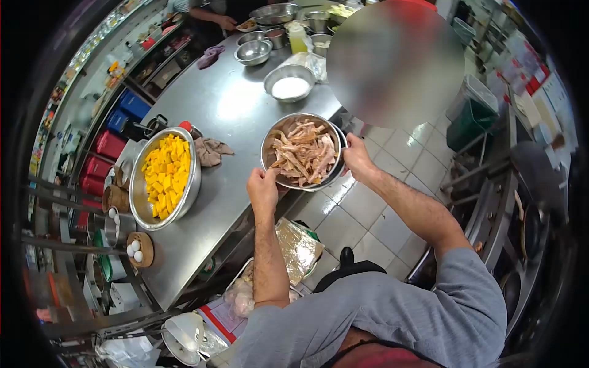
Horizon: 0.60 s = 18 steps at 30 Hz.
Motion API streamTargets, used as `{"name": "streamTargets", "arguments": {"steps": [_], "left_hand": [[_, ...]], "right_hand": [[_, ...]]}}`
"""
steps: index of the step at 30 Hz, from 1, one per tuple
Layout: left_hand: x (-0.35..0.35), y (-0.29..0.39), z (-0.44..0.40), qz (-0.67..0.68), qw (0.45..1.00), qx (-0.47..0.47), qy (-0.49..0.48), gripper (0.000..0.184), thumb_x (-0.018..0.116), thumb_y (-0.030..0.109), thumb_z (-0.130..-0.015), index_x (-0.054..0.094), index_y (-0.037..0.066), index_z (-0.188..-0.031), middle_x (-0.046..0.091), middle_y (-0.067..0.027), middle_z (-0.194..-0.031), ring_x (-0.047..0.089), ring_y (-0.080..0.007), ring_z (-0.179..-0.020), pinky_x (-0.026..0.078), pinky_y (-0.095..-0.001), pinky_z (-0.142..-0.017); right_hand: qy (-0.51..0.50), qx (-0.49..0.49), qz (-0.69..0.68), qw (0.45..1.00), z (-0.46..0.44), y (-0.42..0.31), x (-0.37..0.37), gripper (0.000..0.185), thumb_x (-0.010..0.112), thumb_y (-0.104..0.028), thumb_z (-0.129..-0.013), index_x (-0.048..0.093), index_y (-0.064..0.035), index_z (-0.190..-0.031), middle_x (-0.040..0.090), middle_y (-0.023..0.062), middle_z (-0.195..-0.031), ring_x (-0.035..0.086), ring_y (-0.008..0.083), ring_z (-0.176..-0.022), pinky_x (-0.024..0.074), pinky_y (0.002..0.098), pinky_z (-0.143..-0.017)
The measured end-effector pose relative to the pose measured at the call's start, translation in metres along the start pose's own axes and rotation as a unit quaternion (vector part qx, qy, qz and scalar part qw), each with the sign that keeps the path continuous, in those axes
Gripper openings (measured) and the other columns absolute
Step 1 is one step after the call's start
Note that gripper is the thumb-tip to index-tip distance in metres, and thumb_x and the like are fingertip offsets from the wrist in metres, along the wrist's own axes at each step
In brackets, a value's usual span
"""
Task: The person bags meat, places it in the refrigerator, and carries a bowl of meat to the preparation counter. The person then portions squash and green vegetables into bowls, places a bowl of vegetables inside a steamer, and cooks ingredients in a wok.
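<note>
Both my hands grip a round metal bowl [264, 150] filled with pale brown strips of meat [304, 150]. My left hand [264, 189] has its thumb over the near left rim, with the fingers mostly hidden below. On the right side, my right hand [359, 159] is closed at the rim. A second metal edge shows under the bowl on that side; I cannot tell whether it is another vessel. The bowl is held at the edge of the steel table [224, 135], partly over the floor. Nearest on the table is a metal bowl of white contents [290, 88].
A large metal bowl [192, 193] of yellow cubes stands on the left, beside a brown cloth [211, 151]. White eggs [135, 249] sit in a small round container. Metal bowls [253, 53] and a bottle [297, 38] stand farther back. Another person's hand [227, 23] is at the far end.
</note>
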State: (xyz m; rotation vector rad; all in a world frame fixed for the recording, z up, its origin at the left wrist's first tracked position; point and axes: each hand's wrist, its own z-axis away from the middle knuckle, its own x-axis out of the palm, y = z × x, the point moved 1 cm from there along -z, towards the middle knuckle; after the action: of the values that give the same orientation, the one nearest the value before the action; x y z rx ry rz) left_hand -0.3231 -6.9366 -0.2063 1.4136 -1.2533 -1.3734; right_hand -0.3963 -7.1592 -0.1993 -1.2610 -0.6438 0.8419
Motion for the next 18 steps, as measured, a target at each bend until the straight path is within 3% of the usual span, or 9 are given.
{"name": "streamTargets", "arguments": {"steps": [1,3,9,15,17,18], "left_hand": [[-0.001,0.001,-0.009,0.000,1.000,0.000,0.015,0.024,0.059,0.013,-0.076,0.043,0.001,-0.064,0.051,-0.0070,-0.058,0.053,-0.0135,-0.049,0.049,-0.0310,-0.041],[-0.009,0.013,-0.021,0.164,0.983,-0.082,0.028,0.014,0.055,0.010,-0.079,0.047,0.000,-0.072,0.058,-0.0102,-0.067,0.059,-0.0178,-0.051,0.053,-0.0307,-0.043],[-0.062,0.002,-0.085,0.181,0.975,-0.065,0.113,0.011,0.051,0.008,-0.079,0.048,-0.003,-0.077,0.059,-0.0130,-0.069,0.059,-0.0203,-0.050,0.051,-0.0286,-0.043],[-0.042,-0.035,-0.175,0.241,0.949,-0.096,0.177,0.019,0.048,0.007,-0.079,0.050,-0.010,-0.087,0.060,-0.0184,-0.081,0.061,-0.0251,-0.058,0.054,-0.0326,-0.048],[-0.030,-0.040,-0.198,0.254,0.941,-0.100,0.200,0.021,0.048,0.008,-0.079,0.049,-0.011,-0.088,0.060,-0.0192,-0.083,0.061,-0.0254,-0.058,0.055,-0.0332,-0.048],[-0.025,-0.045,-0.211,0.260,0.936,-0.101,0.216,0.023,0.048,0.008,-0.079,0.049,-0.012,-0.089,0.059,-0.0200,-0.084,0.061,-0.0257,-0.058,0.056,-0.0338,-0.048]], "right_hand": [[-0.021,-0.001,-0.022,1.000,-0.019,-0.004,0.007,0.018,0.049,0.007,-0.068,0.044,-0.0021,-0.082,0.050,0.0096,-0.065,0.053,0.0224,-0.044,0.0431,0.0345,-0.028],[-0.037,0.024,-0.023,0.999,-0.043,-0.015,0.021,0.020,0.049,0.006,-0.067,0.043,-0.0019,-0.084,0.049,0.0098,-0.067,0.052,0.0212,-0.045,0.0431,0.0344,-0.029],[-0.095,0.045,-0.032,0.994,-0.124,-0.014,0.061,0.025,0.051,0.003,-0.066,0.042,0.0004,-0.089,0.049,0.0115,-0.072,0.051,0.0204,-0.048,0.0440,0.0325,-0.032],[-0.082,-0.001,0.074,0.994,-0.171,-0.013,0.087,0.025,0.055,-0.006,-0.074,0.042,0.0020,-0.094,0.052,0.0148,-0.077,0.056,0.0249,-0.061,0.0503,0.0349,-0.039],[-0.048,-0.161,0.257,0.952,-0.181,-0.016,0.094,0.026,0.054,-0.009,-0.077,0.041,0.0028,-0.096,0.055,0.0200,-0.085,0.059,0.0326,-0.068,0.0532,0.0410,-0.053],[-0.079,-0.053,0.221,0.971,-0.162,-0.048,0.099,0.027,0.055,-0.012,-0.079,0.042,0.0025,-0.098,0.056,0.0227,-0.091,0.058,0.0399,-0.082,0.0489,0.0458,-0.071]]}}
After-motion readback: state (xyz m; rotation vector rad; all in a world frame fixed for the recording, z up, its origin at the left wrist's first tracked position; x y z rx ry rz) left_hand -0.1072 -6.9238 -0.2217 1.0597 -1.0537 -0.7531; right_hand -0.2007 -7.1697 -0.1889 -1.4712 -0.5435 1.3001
